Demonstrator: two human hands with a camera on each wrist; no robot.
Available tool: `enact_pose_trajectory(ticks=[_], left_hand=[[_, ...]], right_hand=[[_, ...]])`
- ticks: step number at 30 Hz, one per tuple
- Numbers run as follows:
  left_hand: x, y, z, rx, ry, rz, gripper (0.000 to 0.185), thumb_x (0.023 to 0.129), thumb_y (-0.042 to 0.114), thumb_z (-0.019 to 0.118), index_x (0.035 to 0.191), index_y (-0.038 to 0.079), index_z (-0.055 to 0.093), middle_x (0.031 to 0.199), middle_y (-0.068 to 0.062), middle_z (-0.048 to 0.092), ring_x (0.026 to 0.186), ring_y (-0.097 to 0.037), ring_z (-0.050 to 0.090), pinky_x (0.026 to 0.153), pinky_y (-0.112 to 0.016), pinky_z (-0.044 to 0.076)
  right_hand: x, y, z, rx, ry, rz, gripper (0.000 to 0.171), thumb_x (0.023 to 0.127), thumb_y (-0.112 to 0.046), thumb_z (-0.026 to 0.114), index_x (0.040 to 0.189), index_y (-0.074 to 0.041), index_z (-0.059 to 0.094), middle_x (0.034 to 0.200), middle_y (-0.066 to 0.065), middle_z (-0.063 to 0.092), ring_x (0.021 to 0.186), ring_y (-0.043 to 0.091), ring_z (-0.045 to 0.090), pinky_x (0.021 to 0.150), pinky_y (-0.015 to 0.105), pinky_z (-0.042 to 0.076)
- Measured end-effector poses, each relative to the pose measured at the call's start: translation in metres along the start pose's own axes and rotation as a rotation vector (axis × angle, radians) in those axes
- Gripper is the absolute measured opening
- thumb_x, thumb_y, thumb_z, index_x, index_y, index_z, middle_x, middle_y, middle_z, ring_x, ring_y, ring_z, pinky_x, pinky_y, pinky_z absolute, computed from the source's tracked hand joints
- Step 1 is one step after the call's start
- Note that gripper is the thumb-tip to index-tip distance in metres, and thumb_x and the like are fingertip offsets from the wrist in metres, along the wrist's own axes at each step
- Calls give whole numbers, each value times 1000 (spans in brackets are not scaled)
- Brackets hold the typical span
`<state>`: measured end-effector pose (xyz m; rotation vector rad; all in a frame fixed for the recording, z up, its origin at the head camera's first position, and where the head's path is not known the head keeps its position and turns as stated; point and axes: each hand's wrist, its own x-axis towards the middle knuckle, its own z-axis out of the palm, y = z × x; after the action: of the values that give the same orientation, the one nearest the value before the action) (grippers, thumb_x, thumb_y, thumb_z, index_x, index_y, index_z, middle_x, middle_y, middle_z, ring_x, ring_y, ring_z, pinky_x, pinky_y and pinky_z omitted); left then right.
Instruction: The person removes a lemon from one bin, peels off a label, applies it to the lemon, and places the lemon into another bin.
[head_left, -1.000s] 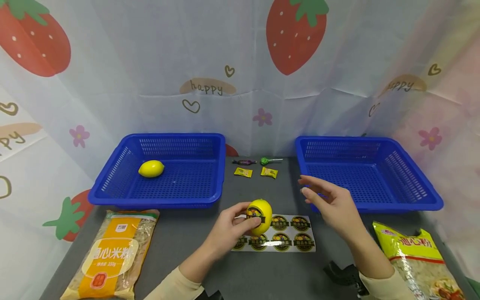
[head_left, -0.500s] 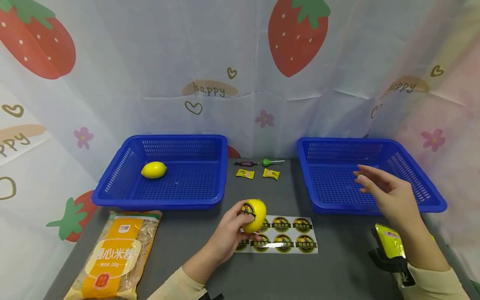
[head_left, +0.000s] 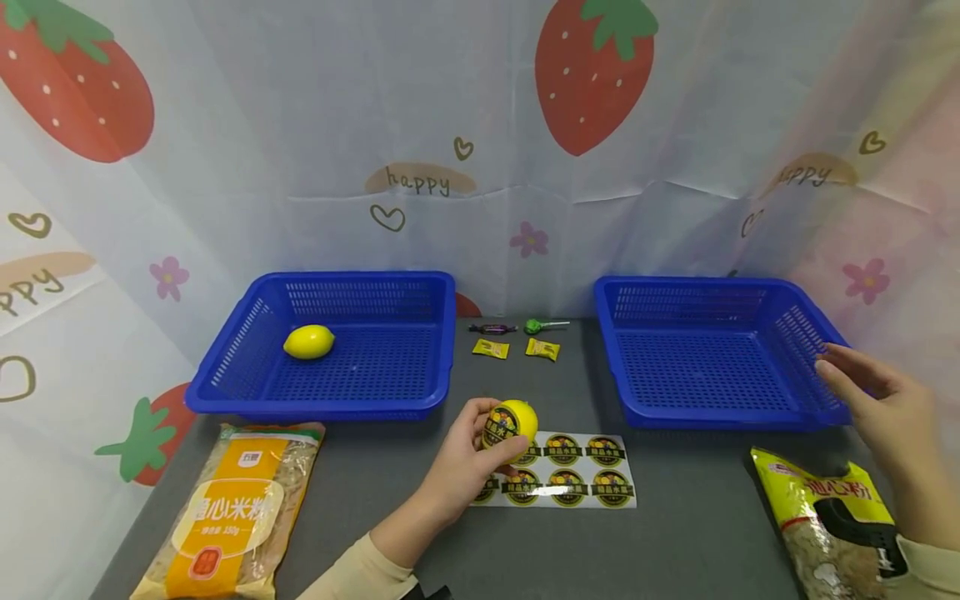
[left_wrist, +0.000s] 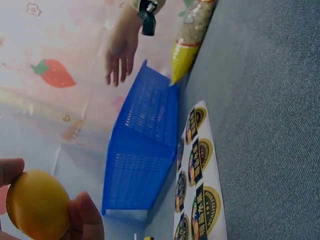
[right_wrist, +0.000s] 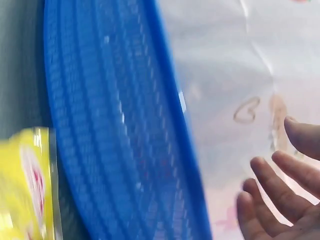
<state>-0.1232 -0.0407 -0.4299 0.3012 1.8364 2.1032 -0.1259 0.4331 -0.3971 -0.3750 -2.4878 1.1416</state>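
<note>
My left hand [head_left: 457,471] grips a yellow lemon [head_left: 528,417] between thumb and fingers, above the table. A round black-and-gold sticker [head_left: 499,427] sits on the lemon's side. In the left wrist view the same lemon [left_wrist: 39,205] shows a plain yellow side. Below it lies a white sheet of round stickers [head_left: 588,467], its left part hidden by the hand. My right hand [head_left: 888,408] holds nothing; its fingers are loosely bent beside the right rim of the right blue basket [head_left: 720,421]. In the right wrist view its fingers [right_wrist: 277,192] are spread apart.
A left blue basket [head_left: 322,406] holds another lemon [head_left: 309,342]. Between the baskets lie two yellow-wrapped candies [head_left: 491,348], a purple-wrapped candy [head_left: 492,329] and a green lollipop [head_left: 534,327]. Noodle bags lie at left [head_left: 225,517] and right [head_left: 806,508]. A printed curtain [head_left: 337,100] hangs behind.
My right hand has moved right, from the right basket's left side, across its front, to its right rim. The left hand still grips the lemon and has turned it slightly.
</note>
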Motion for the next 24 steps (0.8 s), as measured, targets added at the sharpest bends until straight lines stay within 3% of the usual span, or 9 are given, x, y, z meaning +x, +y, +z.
enact_pose_trajectory(ticks=[2, 5, 7, 9, 11, 14, 17, 24], left_hand=[[0, 0, 0, 17, 11, 0, 54, 94, 13, 72, 137, 2, 40, 125, -19, 57, 89, -19, 65, 77, -44, 61], [1, 0, -1, 46, 22, 1, 54, 93, 14, 73, 137, 3, 43, 125, -18, 53, 84, -19, 65, 76, -45, 61], [1, 0, 0, 76, 30, -5, 53, 94, 17, 73, 137, 4, 45, 124, -17, 50, 78, -19, 65, 75, -45, 61], [2, 0, 0, 99, 31, -14, 52, 94, 20, 73, 137, 5, 48, 122, -15, 50, 73, -20, 65, 76, -47, 61], [3, 1, 2, 115, 25, -21, 53, 95, 23, 72, 138, 4, 49, 120, -14, 52, 71, -19, 64, 76, -45, 61], [7, 2, 6, 125, 1, -27, 55, 96, 26, 71, 141, 3, 48, 119, -14, 56, 72, -18, 65, 78, -47, 60], [12, 3, 11, 132, -23, -25, 59, 96, 28, 70, 143, 2, 46, 118, -13, 58, 73, -16, 65, 79, -46, 60], [29, 7, 31, 252, -30, -27, 61, 94, 37, 72, 144, 10, 50, 106, -8, 66, 73, -21, 69, 68, -34, 57]], right_hand=[[2, 8, -3, -48, 22, 42, 56, 101, -42, 59, 149, -13, 52, 131, -19, 59, 106, -4, 51, 92, 12, 41], [5, 19, -7, -81, 26, 96, 61, 101, -41, 58, 155, -18, 42, 160, 10, 38, 133, 31, 46, 107, 47, 42], [6, 26, -10, -79, 8, 107, 68, 101, -37, 59, 160, -16, 31, 165, 20, 22, 143, 54, 29, 110, 66, 35], [8, 33, -12, -78, -36, 113, 78, 101, -34, 59, 162, -11, 17, 166, 26, 6, 146, 62, 11, 110, 77, 20], [9, 39, -13, -77, -90, 120, 87, 101, -34, 60, 162, -7, 4, 164, 31, 1, 145, 63, 5, 109, 78, 14], [10, 47, -13, -76, -161, 126, 94, 101, -35, 60, 159, -4, -7, 160, 38, -1, 143, 65, 8, 109, 76, 14], [10, 54, -13, -46, -189, 124, 95, 101, -34, 59, 158, -3, -10, 159, 42, 2, 139, 68, 16, 110, 72, 18], [14, 72, -16, 45, -236, 144, 90, 105, -33, 54, 156, -6, -15, 160, 37, -7, 145, 59, 1, 120, 55, 6]])
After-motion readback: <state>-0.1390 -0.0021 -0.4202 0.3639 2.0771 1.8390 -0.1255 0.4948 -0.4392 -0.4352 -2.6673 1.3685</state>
